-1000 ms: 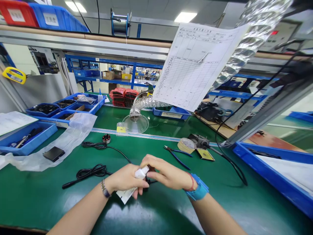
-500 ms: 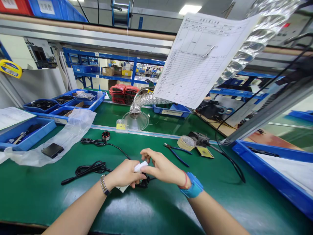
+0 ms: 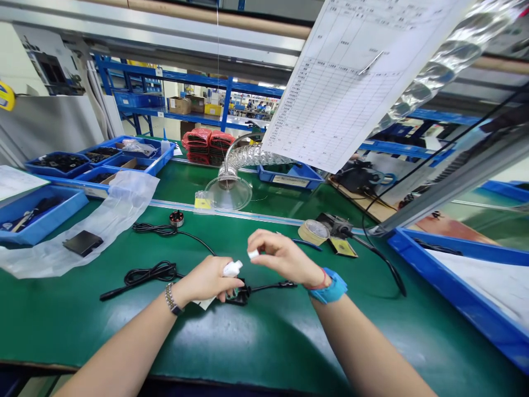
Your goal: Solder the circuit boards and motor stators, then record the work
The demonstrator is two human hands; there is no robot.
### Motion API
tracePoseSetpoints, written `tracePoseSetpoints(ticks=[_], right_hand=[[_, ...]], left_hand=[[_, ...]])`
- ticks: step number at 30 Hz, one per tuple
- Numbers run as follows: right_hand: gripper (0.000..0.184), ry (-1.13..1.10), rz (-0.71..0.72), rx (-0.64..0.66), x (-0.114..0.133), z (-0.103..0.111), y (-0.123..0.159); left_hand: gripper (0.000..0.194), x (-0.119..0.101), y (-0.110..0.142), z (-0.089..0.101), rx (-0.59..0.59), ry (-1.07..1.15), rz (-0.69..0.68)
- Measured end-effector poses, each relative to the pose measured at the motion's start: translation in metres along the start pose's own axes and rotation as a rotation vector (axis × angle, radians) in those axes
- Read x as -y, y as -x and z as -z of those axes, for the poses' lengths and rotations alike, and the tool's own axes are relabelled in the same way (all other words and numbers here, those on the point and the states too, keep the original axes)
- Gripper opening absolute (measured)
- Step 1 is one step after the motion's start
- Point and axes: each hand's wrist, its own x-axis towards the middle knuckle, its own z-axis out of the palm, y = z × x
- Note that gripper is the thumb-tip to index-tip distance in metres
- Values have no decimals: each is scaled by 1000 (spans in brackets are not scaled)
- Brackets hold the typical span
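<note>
Above green mat [image 3: 256, 342], left fingers [image 3: 221, 282] gripping white tube [image 3: 232, 269], right fingers [image 3: 257, 242] pinching white cap [image 3: 253, 254].

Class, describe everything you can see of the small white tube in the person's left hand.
The small white tube looks like smooth plastic, its narrower neck pointing toward the right hand, which is apart from it. The left hand wraps most of its body, holding it above the green tabletop. A pale flat piece below that hand may be its tail end. Any print is too small to read.
</note>
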Motion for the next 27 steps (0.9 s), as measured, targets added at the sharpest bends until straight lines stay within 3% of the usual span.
tracePoseSetpoints(ticks=[3,6,10,15,19,22,24,27], right_hand=[[15,145,-228,-172,-38,14,-13],[15,359,-460,-267,-90,25,-33],[20,461,-574,-307,-147,25,-61],[29,468,-599,-307,-172,9,-88],[29,420,-555,-359,-160,9,-93],[21,344,-500,-384,-125,10,-76],[20,266,-463,-352,-90,1,-53],[41,60,-437,-223,-36,-36,-11]], left_hand=[[23,-2,-1,1,-48,58,-10],[18,-3,-4,4,-199,168,-6],[15,3,-12,8,-354,340,18],[18,10,-17,13,-383,353,-60],[17,8,-12,15,-423,248,-145],[16,6,-10,14,-483,291,-178],[16,6,-12,12,-553,441,-208],[17,3,-14,7,-646,801,-310]])
